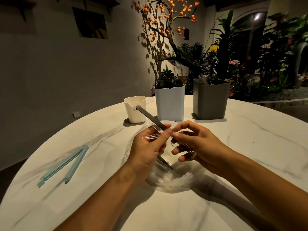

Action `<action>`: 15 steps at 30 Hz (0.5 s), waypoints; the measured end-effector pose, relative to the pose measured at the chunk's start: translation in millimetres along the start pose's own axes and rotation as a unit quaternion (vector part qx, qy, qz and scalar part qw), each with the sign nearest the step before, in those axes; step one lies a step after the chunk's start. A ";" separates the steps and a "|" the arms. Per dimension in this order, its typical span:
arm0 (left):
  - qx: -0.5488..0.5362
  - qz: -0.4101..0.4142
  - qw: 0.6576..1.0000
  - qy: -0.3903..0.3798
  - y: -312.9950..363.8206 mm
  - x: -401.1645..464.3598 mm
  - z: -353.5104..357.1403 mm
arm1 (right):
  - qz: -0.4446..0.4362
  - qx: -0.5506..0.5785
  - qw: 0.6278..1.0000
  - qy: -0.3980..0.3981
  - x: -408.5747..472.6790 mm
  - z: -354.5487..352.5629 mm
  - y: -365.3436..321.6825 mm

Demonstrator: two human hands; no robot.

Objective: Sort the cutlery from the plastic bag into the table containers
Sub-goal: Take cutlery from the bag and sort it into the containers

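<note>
The round marble table (250,147) fills most of the room from here, and at its far edge stand the three containers in a row: the grey one (210,100) on the right with pale handles poking out of its top, the light blue one (170,104) in the middle with dark fork tines showing above the rim, and the small cream cup (133,112) on the left, whose inside I can't see. So two bins are visibly stocked, and I'd judge the sorting well under way. Down in front of the person, the clear plastic bag (166,179) lies crumpled on the marble; it's too see-through and blurred to tell how much is still in it, though a dark pointed piece seems to reach into it under the hands. Off to the left, well apart, a pale blue sealing clip (66,164) lies sprung open on the table. Now the hands: the left hand (148,147) is curled around a small bundle, a dark-handled utensil (148,116) angled up toward the cream cup, with a clear plastic piece (150,137) alongside it. The right hand (196,145) meets it fingertip to fingertip, pinching the dark utensil's lower stretch. To my eye they're separating pieces, with the drop still to come.
</note>
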State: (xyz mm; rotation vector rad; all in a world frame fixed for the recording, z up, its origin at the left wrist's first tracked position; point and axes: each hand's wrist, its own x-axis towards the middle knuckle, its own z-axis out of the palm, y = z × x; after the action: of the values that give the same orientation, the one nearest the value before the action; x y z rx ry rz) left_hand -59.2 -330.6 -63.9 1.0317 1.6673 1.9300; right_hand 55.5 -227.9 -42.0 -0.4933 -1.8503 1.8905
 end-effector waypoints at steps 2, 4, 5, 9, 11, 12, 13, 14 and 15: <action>0.012 -0.011 0.999 0.037 0.6 1.9 1.9 | -0.010 0.003 1.000 0.015 0.6 0.2 0.2; 0.019 -0.024 0.996 0.086 1.3 4.2 1.1 | -0.022 0.009 0.999 0.032 1.6 -0.1 -0.1; 0.022 -0.023 0.994 0.102 2.3 5.1 -0.8 | -0.027 0.015 0.999 0.043 2.0 -0.8 -0.5; 0.126 0.028 0.984 0.123 0.0 4.5 -5.3 | -0.034 0.022 0.996 0.082 2.7 -6.0 -1.0; 0.224 0.088 0.956 0.167 -4.5 1.7 -5.5 | -0.034 0.012 0.995 0.097 3.0 -7.8 -0.5; 0.289 0.149 0.926 0.193 -4.1 0.5 -6.3 | -0.032 0.008 0.994 0.103 3.4 -8.3 -0.6; 0.354 0.218 0.886 0.206 -3.6 0.8 -7.8 | -0.029 0.005 0.994 0.107 3.7 -8.7 -1.0; 0.412 0.283 0.843 0.198 -3.0 2.1 -9.2 | -0.026 0.002 0.994 0.107 3.8 -9.0 -1.2; 0.466 0.326 0.804 0.172 -1.2 3.8 -10.2 | -0.023 -0.005 0.994 0.103 4.0 -8.7 -1.7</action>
State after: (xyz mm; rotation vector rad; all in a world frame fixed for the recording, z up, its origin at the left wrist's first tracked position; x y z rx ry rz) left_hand -69.3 -334.6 -64.2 1.8873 2.9095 1.6485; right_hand 57.1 -218.4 -40.5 -0.6191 -1.7221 1.7317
